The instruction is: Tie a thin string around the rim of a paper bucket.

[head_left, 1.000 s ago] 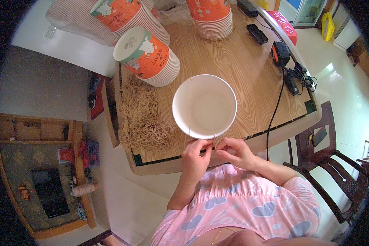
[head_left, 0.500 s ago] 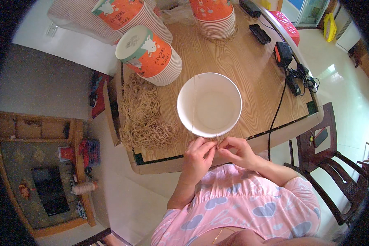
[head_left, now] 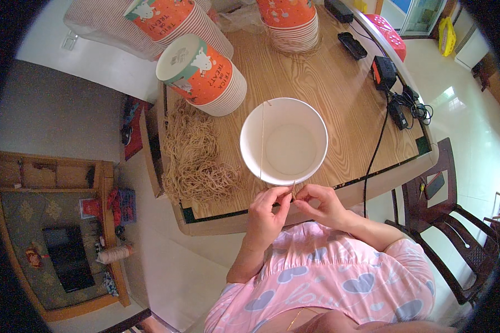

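Note:
A white paper bucket (head_left: 311, 125) stands open-side up on the table, right in front of me. A thin brown string (head_left: 262, 133) runs across its mouth from the far rim to the near rim. Just at the near rim, my left hand (head_left: 268, 212) is closed, thumb and forefinger pinching the string. My right hand (head_left: 326, 207) meets it there, also pinched on the string, a short end of which sticks up between the fingertips. Any knot is too small to make out. Left of the bucket lies a tangled pile of brown cut strings (head_left: 197, 158).
Stacks of orange and white paper buckets stand at the back left (head_left: 208, 77) and back middle (head_left: 289, 28). Black adapters with cables (head_left: 397, 105) lie along the right edge of the wooden table (head_left: 350, 139). A dark wooden chair (head_left: 441, 205) is at the right.
My fingertips have shifted slightly at the near rim, and the short string end between them shows more upright. The bucket has barely moved.

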Tool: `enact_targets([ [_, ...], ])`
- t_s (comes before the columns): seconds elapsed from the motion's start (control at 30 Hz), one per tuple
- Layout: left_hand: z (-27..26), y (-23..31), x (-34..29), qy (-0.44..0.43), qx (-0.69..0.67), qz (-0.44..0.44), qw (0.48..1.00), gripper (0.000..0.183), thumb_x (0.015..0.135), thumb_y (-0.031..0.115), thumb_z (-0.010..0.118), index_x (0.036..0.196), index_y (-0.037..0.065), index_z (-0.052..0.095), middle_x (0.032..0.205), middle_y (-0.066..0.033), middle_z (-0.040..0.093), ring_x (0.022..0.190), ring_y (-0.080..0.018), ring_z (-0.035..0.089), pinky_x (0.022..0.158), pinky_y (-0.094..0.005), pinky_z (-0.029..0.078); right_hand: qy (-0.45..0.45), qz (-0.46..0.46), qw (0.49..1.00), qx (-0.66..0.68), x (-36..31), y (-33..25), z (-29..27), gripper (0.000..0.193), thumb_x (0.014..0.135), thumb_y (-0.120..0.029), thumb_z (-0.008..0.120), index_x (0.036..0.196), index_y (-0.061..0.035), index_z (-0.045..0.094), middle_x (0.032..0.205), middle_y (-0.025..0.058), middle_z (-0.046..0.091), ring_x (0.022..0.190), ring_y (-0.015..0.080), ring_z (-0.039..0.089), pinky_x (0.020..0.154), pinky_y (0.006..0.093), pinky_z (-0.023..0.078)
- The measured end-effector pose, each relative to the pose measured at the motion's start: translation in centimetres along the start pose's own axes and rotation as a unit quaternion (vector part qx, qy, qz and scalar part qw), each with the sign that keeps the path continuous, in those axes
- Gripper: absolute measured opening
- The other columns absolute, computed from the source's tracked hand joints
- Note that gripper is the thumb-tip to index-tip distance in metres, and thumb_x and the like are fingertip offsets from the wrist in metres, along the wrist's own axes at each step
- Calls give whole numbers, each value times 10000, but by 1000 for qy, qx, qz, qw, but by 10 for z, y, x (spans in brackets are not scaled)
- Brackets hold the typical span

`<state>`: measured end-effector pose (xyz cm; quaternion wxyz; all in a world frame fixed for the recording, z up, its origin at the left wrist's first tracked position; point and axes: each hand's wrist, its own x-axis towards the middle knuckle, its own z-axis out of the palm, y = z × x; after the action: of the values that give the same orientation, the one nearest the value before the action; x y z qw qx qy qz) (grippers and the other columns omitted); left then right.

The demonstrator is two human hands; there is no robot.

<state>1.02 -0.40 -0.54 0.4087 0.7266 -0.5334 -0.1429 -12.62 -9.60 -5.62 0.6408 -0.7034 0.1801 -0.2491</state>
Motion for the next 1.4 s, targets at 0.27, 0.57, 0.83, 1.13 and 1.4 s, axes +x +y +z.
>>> enact_targets([
  [0.27,0,-3,-1,-18,12,-24,999,83,770,41,651,844,26,617,775,-94,612,721,-260,621,640,-340,489,7,-25,1000,8,-1,-13,-1,84,825,-70,631,865,-1,605,763,95,605,702,159,604,612,279,479],
  [0.57,0,3,2,-34,-25,-49,998,76,770,55,665,832,24,633,772,-95,613,708,-259,623,622,-333,488,35,137,972,187,-3,9,-4,183,919,-160,549,927,13,608,746,0,587,691,81,551,609,228,452],
  [0.83,1,0,-3,8,-26,-30,999,51,781,28,652,824,2,644,764,-93,646,705,-201,638,640,-294,491,9,275,864,421,8,-7,0,150,901,-140,573,985,-19,598,738,-2,560,612,77,509,580,233,453],
  [1.13,2,4,-6,2,-10,-56,998,60,776,42,664,820,14,634,804,-93,660,763,-206,651,689,-295,497,37,270,838,473,7,-1,4,131,866,-144,627,960,-53,619,810,-14,607,607,47,510,545,193,442],
  [1.4,0,7,-3,23,-20,10,999,100,757,5,672,848,30,640,863,-85,660,809,-200,652,703,-287,500,68,231,885,398,5,1,6,112,879,-149,611,928,-48,617,805,-21,601,629,38,499,567,193,427],
])
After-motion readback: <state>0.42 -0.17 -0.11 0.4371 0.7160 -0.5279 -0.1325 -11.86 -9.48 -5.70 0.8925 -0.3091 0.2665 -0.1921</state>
